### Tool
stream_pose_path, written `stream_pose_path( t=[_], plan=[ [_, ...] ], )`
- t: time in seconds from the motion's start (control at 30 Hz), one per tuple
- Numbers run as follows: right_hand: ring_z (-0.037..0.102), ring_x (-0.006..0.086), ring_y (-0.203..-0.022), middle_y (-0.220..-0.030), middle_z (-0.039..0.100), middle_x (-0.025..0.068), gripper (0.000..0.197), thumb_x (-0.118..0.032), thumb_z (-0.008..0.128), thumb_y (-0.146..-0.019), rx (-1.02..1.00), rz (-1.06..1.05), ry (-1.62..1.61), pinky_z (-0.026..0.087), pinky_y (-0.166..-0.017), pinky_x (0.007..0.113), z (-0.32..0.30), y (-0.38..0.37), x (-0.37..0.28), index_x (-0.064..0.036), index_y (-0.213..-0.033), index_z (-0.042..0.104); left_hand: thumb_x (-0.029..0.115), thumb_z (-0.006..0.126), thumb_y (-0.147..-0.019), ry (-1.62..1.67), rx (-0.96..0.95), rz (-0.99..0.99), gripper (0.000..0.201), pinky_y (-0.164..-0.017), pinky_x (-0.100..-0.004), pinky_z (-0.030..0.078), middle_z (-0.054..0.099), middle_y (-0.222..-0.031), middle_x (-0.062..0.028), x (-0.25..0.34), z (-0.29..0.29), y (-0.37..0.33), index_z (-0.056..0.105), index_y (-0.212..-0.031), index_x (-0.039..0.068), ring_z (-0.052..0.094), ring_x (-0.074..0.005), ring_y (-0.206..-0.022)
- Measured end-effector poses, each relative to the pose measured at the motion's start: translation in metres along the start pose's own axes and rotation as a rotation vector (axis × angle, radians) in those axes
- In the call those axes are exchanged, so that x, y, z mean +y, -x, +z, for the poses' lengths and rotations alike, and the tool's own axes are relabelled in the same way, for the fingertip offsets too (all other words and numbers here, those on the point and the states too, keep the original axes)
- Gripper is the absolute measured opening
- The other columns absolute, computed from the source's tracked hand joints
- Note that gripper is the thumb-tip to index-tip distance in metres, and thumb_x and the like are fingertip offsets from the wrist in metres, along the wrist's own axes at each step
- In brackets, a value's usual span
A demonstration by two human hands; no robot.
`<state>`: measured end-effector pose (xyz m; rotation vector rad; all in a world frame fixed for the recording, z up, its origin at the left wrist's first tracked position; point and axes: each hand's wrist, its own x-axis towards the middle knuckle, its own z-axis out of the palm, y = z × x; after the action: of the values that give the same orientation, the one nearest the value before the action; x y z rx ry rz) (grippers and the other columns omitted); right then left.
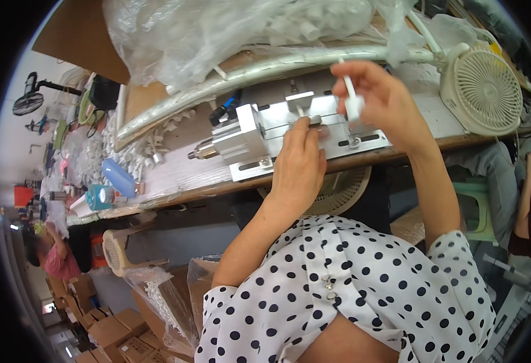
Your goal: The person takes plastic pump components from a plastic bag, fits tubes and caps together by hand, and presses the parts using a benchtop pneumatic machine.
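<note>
A silver metal clamping jig (250, 136) with a slotted base plate lies along the bench's front edge. My left hand (298, 160) reaches over its middle, fingers close together at a small grey block (315, 120); whatever lies under the fingertips is hidden. Just behind them a short white piece (300, 111) shows. Raised above the jig's right end, my right hand (383, 100) is closed on a white plastic fitting (354, 107) with a thin stem pointing up. That hand and the fitting are slightly blurred.
Behind the jig curves a plastic-wrapped tube (253, 77), below a big clear bag (235, 33) of white parts. At right stands a cream fan (482, 91). Loose white parts (156, 136) and a blue container (118, 176) lie left. A basket (344, 190) is under the bench.
</note>
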<state>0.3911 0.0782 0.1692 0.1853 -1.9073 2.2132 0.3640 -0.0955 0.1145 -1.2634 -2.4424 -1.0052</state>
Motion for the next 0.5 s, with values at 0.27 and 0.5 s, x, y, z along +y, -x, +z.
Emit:
stream_pose_path(
  t=[0.27, 0.5],
  plan=[
    [0.058, 0.0171, -0.073, -0.075, 0.057, 0.0073, 0.036, -0.02, 0.075, -0.066, -0.122, -0.195, 0.72, 0.048, -0.059, 0.028, 0.007, 0.03, 0.011, -0.0026, -0.091, 0.055, 0.0, 0.057, -0.073, -0.189, 0.147, 0.155, 0.015, -0.067, -0.0286, 0.044, 0.06, -0.08, -0.0102, -0.078, -0.095, -0.089, 0.062, -0.086, 0.003, 0.056, -0.0229, -0.074],
    [0.053, 0.0239, -0.081, -0.071, 0.053, 0.0076, 0.03, -0.023, 0.07, -0.058, -0.316, -0.832, 1.095, 0.045, -0.07, 0.033, 0.013, -0.005, 0.051, -0.0041, -0.066, 0.049, -0.007, 0.05, -0.07, -0.511, 0.001, 0.315, 0.033, -0.078, -0.033, 0.043, 0.057, -0.099, -0.0099, -0.14, -0.137, -0.121, 0.063, -0.093, 0.011, 0.054, -0.0267, -0.092]
  ],
)
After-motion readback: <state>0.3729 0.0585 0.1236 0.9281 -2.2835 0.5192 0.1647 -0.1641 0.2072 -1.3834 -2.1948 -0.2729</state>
